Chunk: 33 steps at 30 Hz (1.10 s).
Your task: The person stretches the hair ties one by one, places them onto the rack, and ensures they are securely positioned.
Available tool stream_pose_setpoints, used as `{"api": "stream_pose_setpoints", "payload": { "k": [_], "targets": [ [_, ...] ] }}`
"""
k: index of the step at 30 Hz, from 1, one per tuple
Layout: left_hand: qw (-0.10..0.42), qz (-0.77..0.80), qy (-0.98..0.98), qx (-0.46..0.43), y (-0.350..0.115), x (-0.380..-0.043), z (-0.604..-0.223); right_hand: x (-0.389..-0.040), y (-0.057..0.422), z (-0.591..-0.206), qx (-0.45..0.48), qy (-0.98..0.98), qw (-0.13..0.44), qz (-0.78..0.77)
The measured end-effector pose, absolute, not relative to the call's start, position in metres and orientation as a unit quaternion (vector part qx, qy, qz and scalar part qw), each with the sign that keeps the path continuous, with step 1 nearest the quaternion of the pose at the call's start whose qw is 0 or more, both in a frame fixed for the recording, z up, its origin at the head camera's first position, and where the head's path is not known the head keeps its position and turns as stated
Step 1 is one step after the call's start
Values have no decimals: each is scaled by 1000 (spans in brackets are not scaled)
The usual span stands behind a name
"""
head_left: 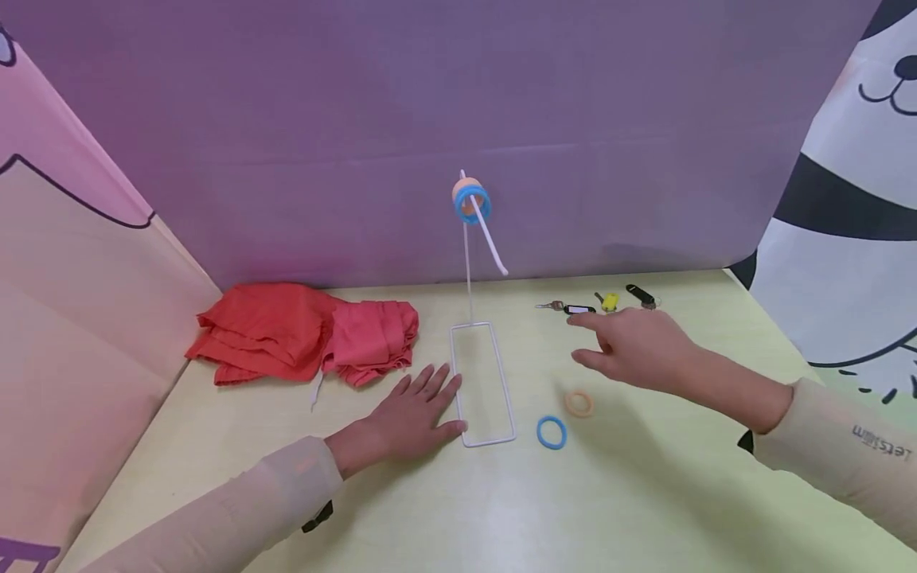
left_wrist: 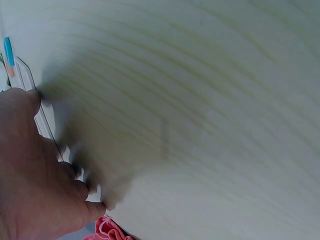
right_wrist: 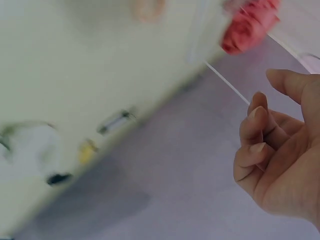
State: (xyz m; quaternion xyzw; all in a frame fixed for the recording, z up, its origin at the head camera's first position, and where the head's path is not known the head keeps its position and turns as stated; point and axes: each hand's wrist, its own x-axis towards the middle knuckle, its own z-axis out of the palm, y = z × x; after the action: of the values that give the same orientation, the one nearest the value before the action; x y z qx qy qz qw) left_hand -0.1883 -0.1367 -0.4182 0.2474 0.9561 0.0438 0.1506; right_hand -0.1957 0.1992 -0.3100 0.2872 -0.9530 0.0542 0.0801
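Observation:
A white wire stand (head_left: 510,398) has a rectangular base on the table and a sloping arm up high. An orange ring (head_left: 458,188) and a blue ring (head_left: 489,208) hang on that arm. My left hand (head_left: 408,422) rests with spread fingers at the base's left side, thumb and fingertips touching the wire. Above the table on the right, my right hand (head_left: 641,350) is raised and holds nothing. Its index finger and thumb extend and the other fingers curl loosely. Below it lie another blue ring (head_left: 562,440) and another orange ring (head_left: 591,404).
Red cloth (head_left: 272,334) lies bunched at the back left, with pinker folded cloth (head_left: 372,334) beside it. Along the back right are a key with a black tag (head_left: 579,309), a yellow-tagged key (head_left: 610,302) and another black tag (head_left: 640,294). A purple curtain (head_left: 358,159) hangs behind.

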Motion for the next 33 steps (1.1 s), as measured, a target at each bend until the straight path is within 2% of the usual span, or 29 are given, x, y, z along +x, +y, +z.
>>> {"api": "stream_pose_setpoints", "payload": {
  "k": [7, 11, 25, 33],
  "targets": [
    [152, 53, 955, 249, -139, -187, -418, -189, 210, -358, 273, -958, -35, 84],
    [152, 55, 955, 247, -138, -187, -419, -189, 216, -377, 250, -960, -76, 104],
    [154, 45, 957, 243, -138, -190, -419, -195, 221, -405, 212, -965, -92, 128],
    [152, 45, 956, 247, -137, -190, -418, -196, 221, -408, 209, -966, -90, 125]
  ]
}}
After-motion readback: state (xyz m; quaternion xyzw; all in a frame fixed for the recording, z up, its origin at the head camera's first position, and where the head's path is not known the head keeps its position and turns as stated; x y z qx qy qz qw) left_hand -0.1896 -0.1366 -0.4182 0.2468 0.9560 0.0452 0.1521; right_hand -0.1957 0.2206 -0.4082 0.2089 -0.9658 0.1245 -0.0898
